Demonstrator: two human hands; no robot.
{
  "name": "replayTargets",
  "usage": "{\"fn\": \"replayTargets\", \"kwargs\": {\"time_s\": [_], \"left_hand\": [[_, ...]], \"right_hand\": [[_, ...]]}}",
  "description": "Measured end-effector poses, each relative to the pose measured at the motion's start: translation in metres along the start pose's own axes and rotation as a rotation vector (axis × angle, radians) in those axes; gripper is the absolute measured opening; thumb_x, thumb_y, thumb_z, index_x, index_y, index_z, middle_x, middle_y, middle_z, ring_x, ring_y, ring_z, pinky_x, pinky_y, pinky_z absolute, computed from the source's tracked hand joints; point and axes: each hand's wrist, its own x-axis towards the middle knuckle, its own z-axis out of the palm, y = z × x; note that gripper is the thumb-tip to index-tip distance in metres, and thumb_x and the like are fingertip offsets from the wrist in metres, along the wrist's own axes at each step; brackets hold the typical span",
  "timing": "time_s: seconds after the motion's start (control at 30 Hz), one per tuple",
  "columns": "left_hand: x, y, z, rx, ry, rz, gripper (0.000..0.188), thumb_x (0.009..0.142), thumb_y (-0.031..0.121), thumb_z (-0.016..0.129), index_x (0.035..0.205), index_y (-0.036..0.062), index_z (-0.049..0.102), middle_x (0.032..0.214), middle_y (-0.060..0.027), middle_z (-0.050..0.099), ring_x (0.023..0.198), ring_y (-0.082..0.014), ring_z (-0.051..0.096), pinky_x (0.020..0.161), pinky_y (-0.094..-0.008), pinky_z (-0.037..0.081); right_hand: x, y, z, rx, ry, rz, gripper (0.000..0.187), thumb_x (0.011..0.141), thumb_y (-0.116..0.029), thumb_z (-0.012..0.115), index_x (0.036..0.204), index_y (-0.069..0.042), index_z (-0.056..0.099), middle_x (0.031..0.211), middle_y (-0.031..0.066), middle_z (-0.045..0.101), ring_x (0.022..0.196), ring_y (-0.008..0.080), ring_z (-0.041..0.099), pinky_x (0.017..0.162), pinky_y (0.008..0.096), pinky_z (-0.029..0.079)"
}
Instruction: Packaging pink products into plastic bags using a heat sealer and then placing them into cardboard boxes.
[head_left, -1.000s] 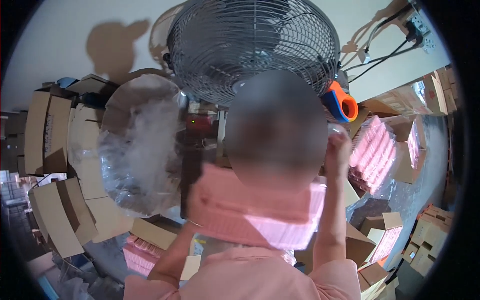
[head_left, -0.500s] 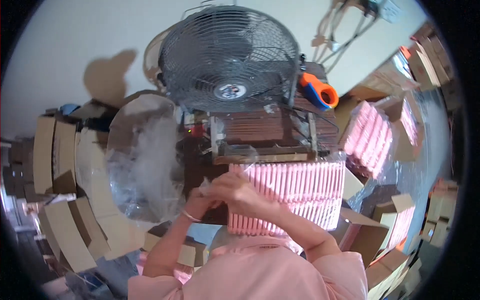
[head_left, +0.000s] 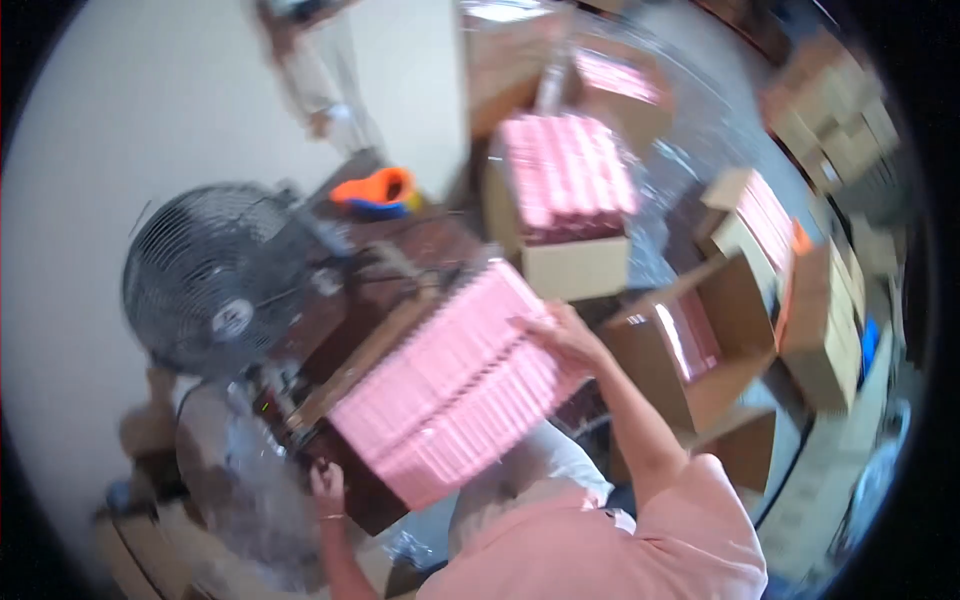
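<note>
A large clear-wrapped pack of pink slim pieces in two rows (head_left: pixel 450 385) lies slanted over the dark brown table (head_left: pixel 365 495). My right hand (head_left: pixel 568 342) grips its right end, with fingers on the top face and the rest of the hand round the side. Beyond the pack's lower left corner, my left hand (head_left: pixel 328 487) is apart from it, beside the table and a clear plastic bag (head_left: pixel 235 500). Motion blurs the left fingers, so whether they hold anything does not show.
A black fan (head_left: pixel 215 280) stands at the far left, near an orange and blue tape dispenser (head_left: pixel 378 190). To the right, an open carton (head_left: pixel 700 345) has pink packs inside. Another carton (head_left: pixel 575 268) holds wrapped pink packs (head_left: pixel 568 170). More cartons line the right side.
My view has turned to the right. My hands, together at the pack's left end before, are now apart: the right has taken hold of the pack's right end, the left is off the pack.
</note>
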Motion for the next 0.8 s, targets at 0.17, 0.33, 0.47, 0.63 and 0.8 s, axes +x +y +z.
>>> {"fn": "replayTargets", "kwargs": {"time_s": [0.17,0.33,0.47,0.63,0.8], "left_hand": [[0.036,0.042,0.057,-0.793,-0.293,-0.249,0.067,0.093,0.047,0.048,0.132,-0.0063,0.042,0.129,-0.0183,0.048,0.111,-0.0262,0.053,0.09,-0.0351,0.047],[-0.007,0.122,0.087,-0.767,-0.611,-0.023,0.067,0.091,0.037,0.055,0.14,-0.0022,0.03,0.136,-0.0173,0.042,0.118,-0.0257,0.049,0.096,-0.0373,0.044],[-0.067,0.224,0.167,-0.549,-0.758,0.092,0.065,0.088,0.02,0.062,0.14,0.0016,0.029,0.132,-0.0127,0.046,0.116,-0.0244,0.05,0.096,-0.0394,0.044],[-0.15,0.351,0.346,-0.304,-1.137,0.158,0.048,0.086,0.022,0.065,0.124,-0.0015,0.048,0.111,-0.0108,0.059,0.092,-0.0195,0.061,0.078,-0.0343,0.053],[-0.265,0.468,0.491,-0.256,-1.44,0.185,0.054,0.085,0.035,0.065,0.12,-0.0043,0.05,0.107,-0.0118,0.061,0.09,-0.0186,0.063,0.077,-0.0353,0.053]], "right_hand": [[-0.04,0.097,-0.011,-0.543,0.21,-0.473,0.053,0.077,-0.035,0.069,0.121,-0.007,0.058,0.092,0.0102,0.068,0.088,0.0181,0.062,0.086,0.0362,0.046],[-0.179,0.09,-0.045,0.101,0.219,-0.247,0.098,0.064,-0.036,0.082,0.14,-0.003,0.03,0.125,0.0189,0.052,0.115,0.0286,0.049,0.102,0.0385,0.034],[-0.283,0.11,-0.114,-0.18,0.619,-0.215,0.103,0.061,-0.038,0.083,0.141,-0.003,0.028,0.128,0.0201,0.05,0.12,0.0283,0.047,0.104,0.0385,0.034],[-0.424,0.066,-0.211,-0.037,1.038,-0.183,0.099,0.063,-0.023,0.08,0.143,0.001,0.027,0.144,0.0187,0.035,0.133,0.0261,0.034,0.11,0.035,0.025],[-0.484,0.0,-0.292,-0.27,1.395,-0.084,0.081,0.072,-0.018,0.069,0.142,0.0,0.03,0.133,0.0164,0.047,0.118,0.0244,0.05,0.099,0.0353,0.041]]}}
